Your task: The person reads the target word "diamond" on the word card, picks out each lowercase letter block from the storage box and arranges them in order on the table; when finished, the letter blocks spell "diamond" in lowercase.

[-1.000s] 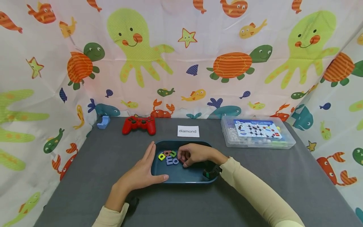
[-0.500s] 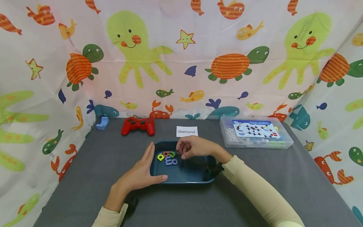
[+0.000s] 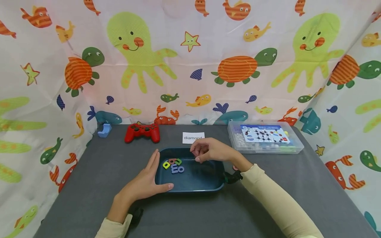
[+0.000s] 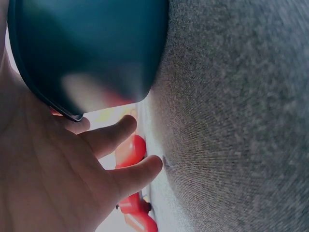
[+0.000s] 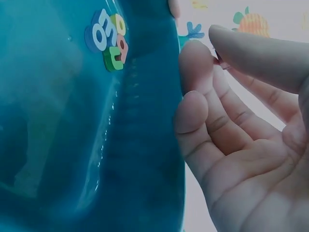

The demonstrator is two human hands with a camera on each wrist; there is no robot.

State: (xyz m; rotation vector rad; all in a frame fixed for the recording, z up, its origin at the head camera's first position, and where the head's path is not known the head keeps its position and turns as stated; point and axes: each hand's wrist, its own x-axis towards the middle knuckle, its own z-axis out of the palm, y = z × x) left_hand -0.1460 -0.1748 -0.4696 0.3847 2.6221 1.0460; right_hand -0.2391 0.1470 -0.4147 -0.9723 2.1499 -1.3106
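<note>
A dark blue tray (image 3: 196,181) stands on the grey table. At its left end my left hand (image 3: 143,183) rests with straight fingers along the side and the thumb over the front rim. Inside the tray's left part lie a yellow letter (image 3: 166,165), a reddish letter (image 3: 172,161), a green letter (image 3: 178,161), a purple m (image 3: 174,169) and a purple o (image 3: 180,169). Over the far rim, my right hand (image 3: 212,150) pinches a small reddish piece (image 5: 220,62) between thumb and index finger; the fingers hide most of it.
Behind the tray lies a white card (image 3: 190,136) reading "diamond". A red game controller (image 3: 142,133) and a light blue block (image 3: 104,130) sit at the back left, a clear plastic case (image 3: 265,148) at the back right. By the right wrist a pink piece (image 3: 235,168) partly shows.
My right hand has risen from among the letters in the tray and moved back to the far rim, near the card. The left hand stays at the tray's left end.
</note>
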